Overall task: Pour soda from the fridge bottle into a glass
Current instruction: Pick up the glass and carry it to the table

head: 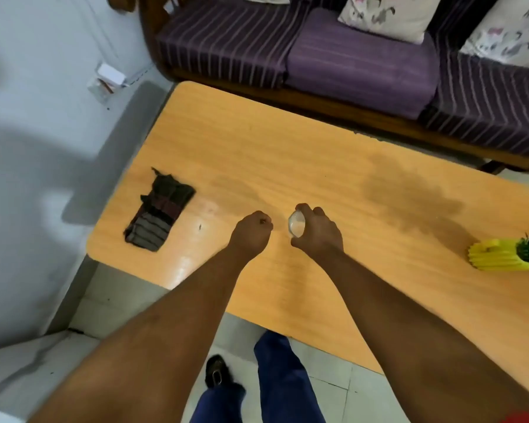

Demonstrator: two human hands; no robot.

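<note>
A clear drinking glass [297,223] is held in my right hand [316,228] just above the orange wooden table [287,154], seen from above so its rim faces me. My fingers wrap its right side and hide most of it. Whether it touches the tabletop I cannot tell. My left hand [251,233] hovers a short way to the left of the glass, curled into a fist with nothing visible in it. No soda bottle and no fridge are in view.
A folded dark striped cloth [159,209] lies near the table's left end. A yellow pineapple-shaped ornament [507,254] lies at the right edge. A purple striped sofa [348,62] with floral cushions stands beyond the table. My legs and shoe are on the tiled floor [129,300].
</note>
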